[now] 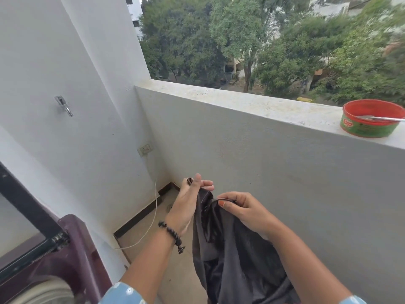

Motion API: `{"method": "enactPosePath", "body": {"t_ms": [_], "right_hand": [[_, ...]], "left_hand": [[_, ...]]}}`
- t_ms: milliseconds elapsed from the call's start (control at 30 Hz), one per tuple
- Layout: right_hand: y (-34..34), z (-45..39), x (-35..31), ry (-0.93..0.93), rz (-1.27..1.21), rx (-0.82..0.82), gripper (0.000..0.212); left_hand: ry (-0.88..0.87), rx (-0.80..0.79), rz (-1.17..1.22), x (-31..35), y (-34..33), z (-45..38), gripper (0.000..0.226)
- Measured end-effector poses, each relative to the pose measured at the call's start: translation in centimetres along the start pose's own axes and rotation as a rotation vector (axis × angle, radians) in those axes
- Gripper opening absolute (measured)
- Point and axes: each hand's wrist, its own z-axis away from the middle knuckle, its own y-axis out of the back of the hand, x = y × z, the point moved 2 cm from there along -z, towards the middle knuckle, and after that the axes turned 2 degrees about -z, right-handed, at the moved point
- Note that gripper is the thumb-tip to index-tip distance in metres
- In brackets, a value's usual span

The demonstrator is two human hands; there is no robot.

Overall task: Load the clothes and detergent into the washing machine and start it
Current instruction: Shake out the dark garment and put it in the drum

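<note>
A dark, thin garment [232,255] hangs in front of me, held up by both hands at its top edge. My left hand [188,202], with a bead bracelet on the wrist, pinches one corner of the cloth between thumb and fingers. My right hand [241,209] grips the edge next to it, fingers curled over the fabric. At the lower left stands the maroon top-loading washing machine [72,255], its dark-framed lid [24,216] raised and the drum rim [43,290] showing below.
I stand on a narrow balcony with a white parapet wall [252,132]. A red and green tub [370,118] with a spoon sits on the ledge at right. A wall socket [145,148], a thin cord [153,216] and a metal hook [64,105] are at left.
</note>
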Motion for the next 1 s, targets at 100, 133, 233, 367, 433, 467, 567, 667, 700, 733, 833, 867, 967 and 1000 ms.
{"method": "enactPosePath", "body": {"t_ms": [100, 133, 233, 367, 433, 467, 567, 667, 700, 733, 833, 867, 967, 1000], "right_hand": [[-0.5, -0.4, -0.7, 0.033, -0.034, 0.002, 0.020], [-0.5, -0.4, -1.0, 0.045, -0.064, 0.012, 0.021], [0.0, -0.7, -1.5, 0.101, -0.129, 0.113, 0.021], [0.9, -1.1, -1.9, 0.170, -0.192, 0.266, 0.009], [1.2, -1.1, -1.7, 0.152, -0.194, 0.283, 0.005], [1.3, -1.0, -1.4, 0.124, -0.186, 0.277, 0.007], [2.2, -0.6, -0.1, -0.012, -0.152, 0.194, 0.026], [2.7, 0.1, 1.6, -0.170, -0.126, 0.066, 0.022], [2.9, 0.3, 2.4, -0.215, -0.115, 0.046, 0.015], [3.2, 0.5, 3.2, -0.252, -0.098, 0.041, 0.011], [4.4, 0.8, 5.4, -0.308, -0.020, 0.109, 0.010], [4.9, 0.8, 5.9, -0.300, 0.000, 0.154, 0.012], [5.9, 0.7, 5.6, -0.222, 0.000, 0.287, 0.014], [6.0, 0.6, 5.1, -0.184, -0.012, 0.305, 0.015]], "left_hand": [[-0.032, -0.168, -0.094, -0.1, -1.3, 0.4, 0.090], [-0.035, -0.204, -0.146, -0.3, -1.5, 0.4, 0.091], [-0.056, -0.237, -0.320, -0.6, -1.3, 0.3, 0.077], [-0.160, -0.191, -0.325, -0.8, -1.2, 0.3, 0.031], [-0.205, -0.126, -0.289, -0.6, -1.4, 0.1, 0.017], [-0.216, -0.098, -0.269, -0.4, -1.5, 0.1, 0.015], [-0.220, -0.015, -0.181, 0.6, -1.6, 0.1, 0.015], [-0.231, 0.085, -0.039, 1.7, -0.8, -0.1, 0.020], [-0.241, 0.124, 0.009, 2.0, -0.4, -0.2, 0.021], [-0.247, 0.158, 0.058, 2.4, 0.0, -0.3, 0.021], [-0.265, 0.230, 0.167, 3.3, 1.1, -0.7, 0.020], [-0.267, 0.242, 0.190, 3.3, 1.4, -0.8, 0.020], [-0.248, 0.241, 0.203, 2.6, 1.8, -0.9, 0.020], [-0.236, 0.231, 0.189, 2.2, 1.9, -0.9, 0.022]]}}
